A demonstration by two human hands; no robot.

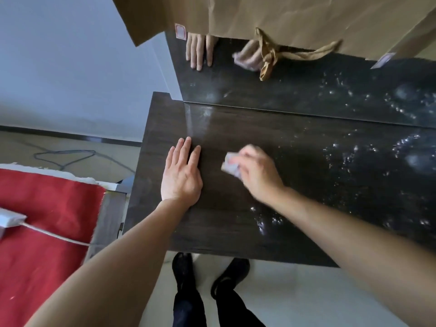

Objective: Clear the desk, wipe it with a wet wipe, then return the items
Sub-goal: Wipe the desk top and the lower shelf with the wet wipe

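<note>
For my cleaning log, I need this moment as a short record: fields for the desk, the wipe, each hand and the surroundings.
desk: dark wood grain, wet specks on its right part
wet wipe: crumpled, pale, blurred
left hand: flat on the desk, fingers straight
right hand: grips the wet wipe against the desk
behind desk: glossy panel mirroring both hands, brown paper over it
left of desk: red cloth bearing a white object
</note>
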